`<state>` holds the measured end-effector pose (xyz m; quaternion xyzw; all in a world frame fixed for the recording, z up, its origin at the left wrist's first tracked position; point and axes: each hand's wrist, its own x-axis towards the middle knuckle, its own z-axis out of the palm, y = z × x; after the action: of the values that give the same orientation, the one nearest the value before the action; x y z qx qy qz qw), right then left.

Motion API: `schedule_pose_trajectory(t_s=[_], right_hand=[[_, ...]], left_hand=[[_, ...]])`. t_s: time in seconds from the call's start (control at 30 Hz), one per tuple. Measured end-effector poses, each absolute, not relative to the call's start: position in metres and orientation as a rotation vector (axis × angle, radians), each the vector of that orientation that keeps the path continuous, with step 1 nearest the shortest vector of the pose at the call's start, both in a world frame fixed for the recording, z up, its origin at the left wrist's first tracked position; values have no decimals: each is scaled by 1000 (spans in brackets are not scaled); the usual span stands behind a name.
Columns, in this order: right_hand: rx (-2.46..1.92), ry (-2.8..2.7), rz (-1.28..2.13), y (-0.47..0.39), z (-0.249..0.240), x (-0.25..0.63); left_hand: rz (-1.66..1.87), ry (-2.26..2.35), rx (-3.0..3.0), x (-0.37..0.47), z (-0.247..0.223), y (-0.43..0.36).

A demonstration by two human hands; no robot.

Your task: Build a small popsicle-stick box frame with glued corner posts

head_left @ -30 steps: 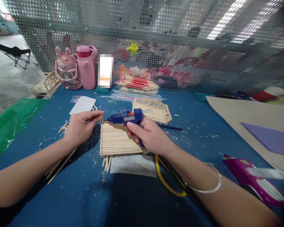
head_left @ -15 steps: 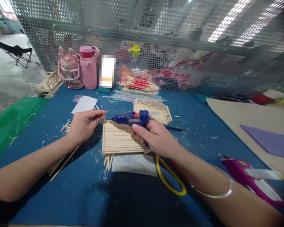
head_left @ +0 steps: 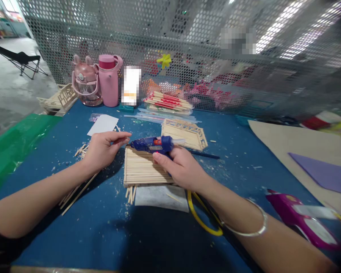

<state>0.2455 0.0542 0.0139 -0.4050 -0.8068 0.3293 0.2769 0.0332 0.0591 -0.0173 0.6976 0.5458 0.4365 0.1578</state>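
Nearest, the right hand (head_left: 184, 167) wraps its grip round the blue glue gun (head_left: 152, 144), nozzle at the stick panel's (head_left: 147, 167) far left corner; there the left hand's (head_left: 106, 148) fingertips press together, contents unclear. Beyond stand pink bottles (head_left: 109, 85).

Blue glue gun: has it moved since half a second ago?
Yes: the blue glue gun has shifted slightly left, its nozzle now nearer the far left corner of the wooden stick panel.

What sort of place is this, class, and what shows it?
Probably a craft workspace: a blue glue gun held over a panel of wooden sticks, bundled sticks in a bag, and a purple sheet on the blue table.
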Motion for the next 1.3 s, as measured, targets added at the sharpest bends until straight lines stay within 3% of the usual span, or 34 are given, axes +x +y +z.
schedule_pose_trajectory(t_s=[0.3, 0.57, 0.73, 0.87, 1.03, 1.3], right_hand=[[-1082, -2311, 562, 53, 32, 273], [-1642, -2122, -451, 118, -5, 323], [-1764, -2447, -736, 143, -30, 328], [-1773, -2481, -643, 137, -32, 324], [-1711, -2247, -518, 116, 0, 308], [-915, -2362, 591, 89, 29, 211]], left_hand=[[1248, 1543, 2049, 31, -20, 60], [1227, 1548, 2011, 32, -22, 59], [1217, 1555, 2012, 32, -24, 60], [1238, 1537, 2020, 32, -25, 60], [1244, 1532, 2009, 32, -28, 60], [1276, 1501, 1934, 35, -28, 60]])
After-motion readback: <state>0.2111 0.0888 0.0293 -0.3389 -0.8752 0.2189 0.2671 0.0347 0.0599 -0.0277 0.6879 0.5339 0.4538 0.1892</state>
